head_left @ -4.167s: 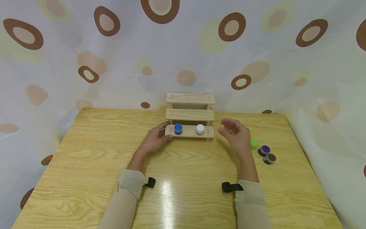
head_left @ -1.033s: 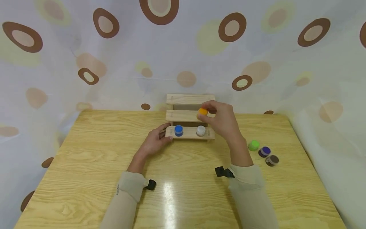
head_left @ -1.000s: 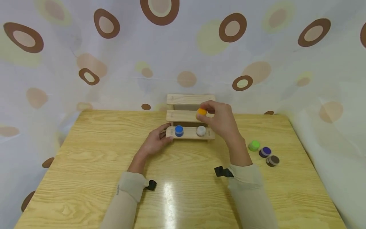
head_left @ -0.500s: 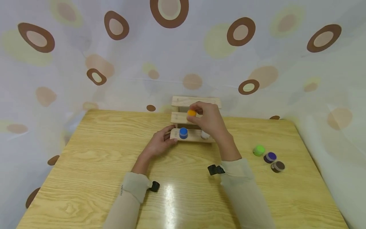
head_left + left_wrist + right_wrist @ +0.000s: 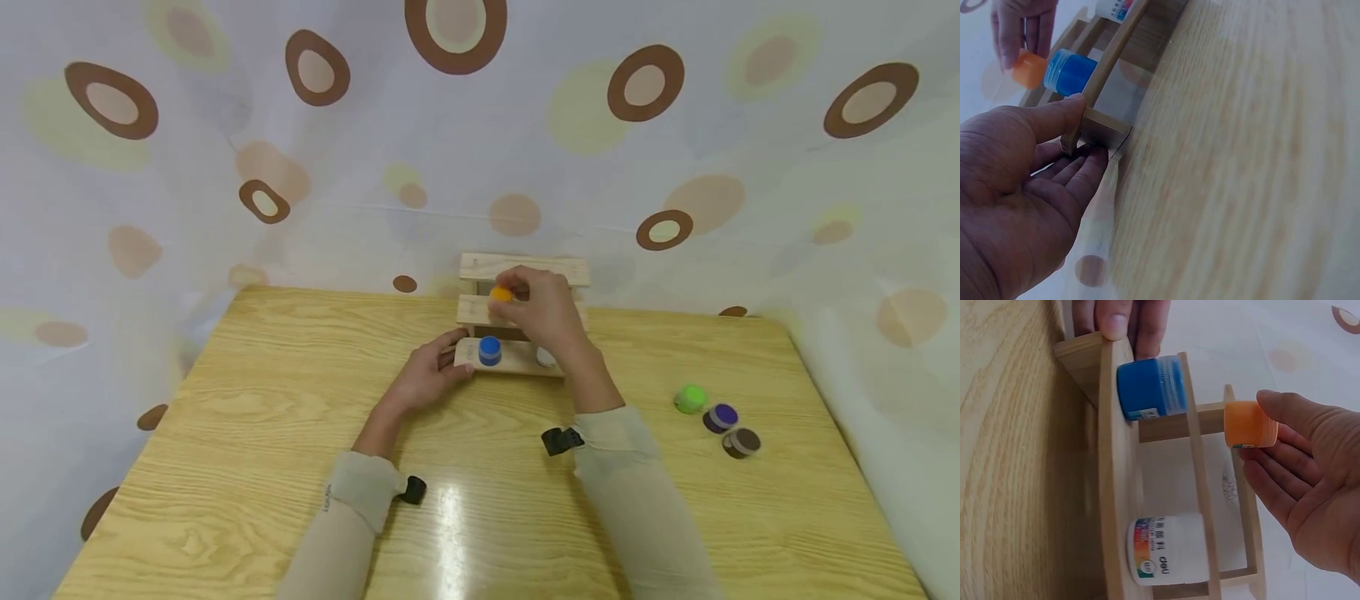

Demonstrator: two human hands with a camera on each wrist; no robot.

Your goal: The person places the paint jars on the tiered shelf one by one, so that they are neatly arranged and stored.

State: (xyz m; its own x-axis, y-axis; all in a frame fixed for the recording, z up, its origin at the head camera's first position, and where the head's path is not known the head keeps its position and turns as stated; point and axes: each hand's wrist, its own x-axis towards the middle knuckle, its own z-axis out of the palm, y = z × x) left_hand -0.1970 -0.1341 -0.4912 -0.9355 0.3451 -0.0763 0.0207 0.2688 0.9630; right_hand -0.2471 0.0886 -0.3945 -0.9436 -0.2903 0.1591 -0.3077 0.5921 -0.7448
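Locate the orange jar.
In the right wrist view, the orange jar is pinched in the right hand, right of the blue jar that stands on the rack.

Right hand (image 5: 1319, 472) comes in from right edge, pinching orange jar (image 5: 1244, 425) between thumb and fingers. Jar overlaps farther boards of wooden stand (image 5: 1107, 469); whether it touches them, cannot tell. Blue jar (image 5: 1140, 389) sits on nearest board, close to end gripped by left hand (image 5: 1121, 319), thumb on board's end. White jar (image 5: 1182, 550) on same board, well apart from blue one, colourful label reading "deli". Wood-grain table (image 5: 1016, 456) fills left side. Pale backdrop (image 5: 1310, 331) behind, brown ring in upper right corner.
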